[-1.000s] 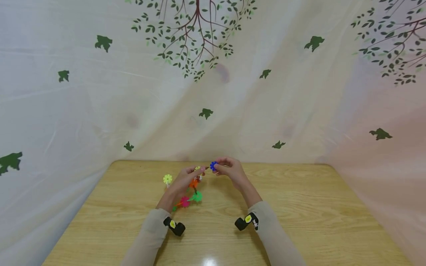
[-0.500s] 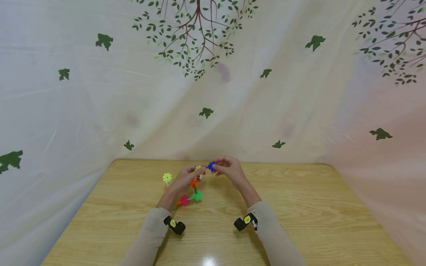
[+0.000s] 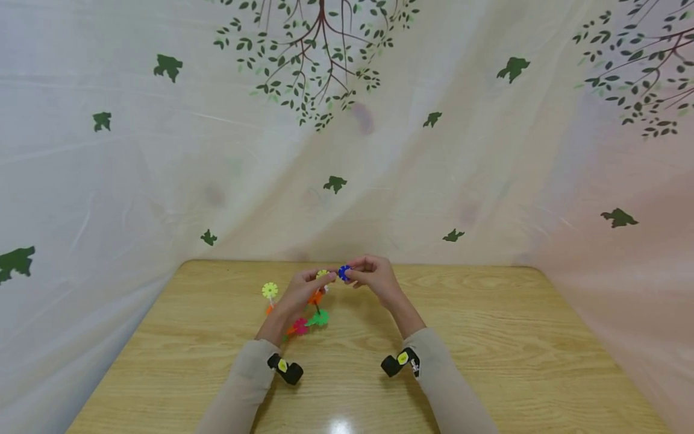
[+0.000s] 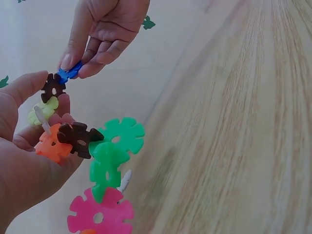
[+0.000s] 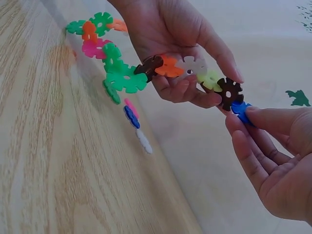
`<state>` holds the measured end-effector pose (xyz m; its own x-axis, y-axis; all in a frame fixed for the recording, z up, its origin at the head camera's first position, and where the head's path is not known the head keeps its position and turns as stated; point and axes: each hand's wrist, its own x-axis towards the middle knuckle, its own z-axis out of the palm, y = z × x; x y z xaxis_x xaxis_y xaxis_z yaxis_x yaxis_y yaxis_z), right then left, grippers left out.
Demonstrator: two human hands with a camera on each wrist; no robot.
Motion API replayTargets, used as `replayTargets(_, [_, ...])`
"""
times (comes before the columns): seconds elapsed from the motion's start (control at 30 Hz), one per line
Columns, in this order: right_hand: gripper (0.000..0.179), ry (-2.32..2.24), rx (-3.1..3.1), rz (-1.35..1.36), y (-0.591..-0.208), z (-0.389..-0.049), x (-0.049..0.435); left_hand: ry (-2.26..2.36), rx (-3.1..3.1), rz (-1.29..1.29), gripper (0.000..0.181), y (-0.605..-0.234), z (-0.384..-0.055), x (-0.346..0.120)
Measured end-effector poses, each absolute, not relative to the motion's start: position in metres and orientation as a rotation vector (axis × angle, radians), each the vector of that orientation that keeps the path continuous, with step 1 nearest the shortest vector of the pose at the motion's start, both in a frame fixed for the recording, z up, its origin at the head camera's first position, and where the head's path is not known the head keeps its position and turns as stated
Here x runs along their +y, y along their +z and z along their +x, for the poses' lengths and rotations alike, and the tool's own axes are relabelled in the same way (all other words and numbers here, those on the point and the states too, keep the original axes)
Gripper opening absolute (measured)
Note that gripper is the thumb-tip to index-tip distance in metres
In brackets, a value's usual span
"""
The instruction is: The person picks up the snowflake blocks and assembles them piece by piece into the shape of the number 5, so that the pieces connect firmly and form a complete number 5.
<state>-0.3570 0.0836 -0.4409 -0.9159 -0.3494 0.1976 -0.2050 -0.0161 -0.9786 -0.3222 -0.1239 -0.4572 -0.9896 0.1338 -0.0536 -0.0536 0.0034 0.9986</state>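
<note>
A chain of notched plastic snowflake discs runs through my left hand (image 3: 297, 295). Thumb and fingers there pinch a brown disc (image 4: 53, 87) at the chain's end. My right hand (image 5: 287, 161) pinches a blue disc (image 3: 344, 273) between thumb and fingers, and its edge meets the brown disc's edge; how deep the slots sit cannot be told. Below the brown disc come a yellow disc (image 5: 209, 79), a white disc (image 5: 191, 66), an orange disc (image 5: 169, 66) and another brown disc. Green discs (image 4: 124, 135) and a pink disc (image 4: 100, 212) follow farther down.
Left of the left forearm, a yellow disc (image 3: 270, 290) stands out past the hand. Pink, blue and white discs (image 5: 131, 117) show low by the table edge in the right wrist view. Behind the wooden table (image 3: 488, 349) hangs a leaf-printed cloth (image 3: 390, 181).
My right hand has brought the blue disc slightly left, closing the gap to the brown disc. The left hand has stayed nearly still, while the hanging discs shifted a little.
</note>
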Motion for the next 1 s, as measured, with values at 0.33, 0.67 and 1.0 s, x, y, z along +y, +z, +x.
replayTargets(0.33, [0.024, -2.101, 2.08, -0.585, -0.4433, -0.3591, 0.0842, 2.178, 2.108, 0.064, 0.031, -0.457, -0.3259, -0.1235])
replayTargets(0.67, [0.023, -2.118, 2.045, -0.555, -0.4432, -0.3573, 0.0818, 2.133, 2.164, 0.036, 0.033, -0.456, -0.3254, -0.1241])
replayTargets(1.0, [0.024, -2.146, 2.04, -0.552, -0.4437, -0.3564, 0.0802, 2.082, 2.168, 0.097, 0.035, -0.4535, -0.325, -0.1234])
